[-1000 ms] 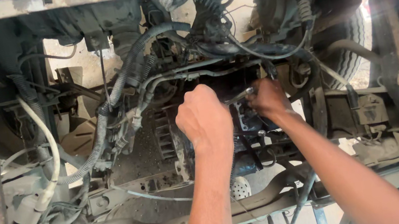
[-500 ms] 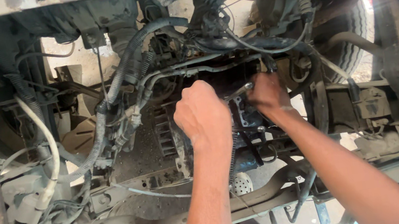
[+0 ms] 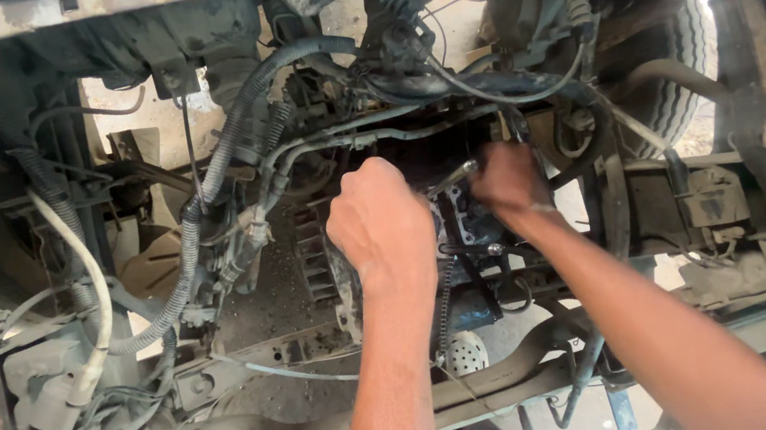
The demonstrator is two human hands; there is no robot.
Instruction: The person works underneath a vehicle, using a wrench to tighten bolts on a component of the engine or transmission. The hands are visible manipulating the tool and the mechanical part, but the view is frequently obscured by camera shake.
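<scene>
While reaching deep into the engine bay, left hand [image 3: 383,225] clenched shut over the dark engine block [image 3: 467,233], likely bracing it. Right hand [image 3: 510,181] closed around a slim metal tool [image 3: 453,177], near the bay's middle, under tangled black hoses [image 3: 226,178].

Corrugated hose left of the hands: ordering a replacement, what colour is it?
Grey corrugated hose, head view.

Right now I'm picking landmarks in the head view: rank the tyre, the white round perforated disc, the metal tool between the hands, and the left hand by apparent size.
1. tyre, though partly hidden.
2. left hand, nearer the camera, so it may look oversized.
3. and 4. white perforated disc and metal tool: too alike to rank, and the tool is mostly covered.
</scene>
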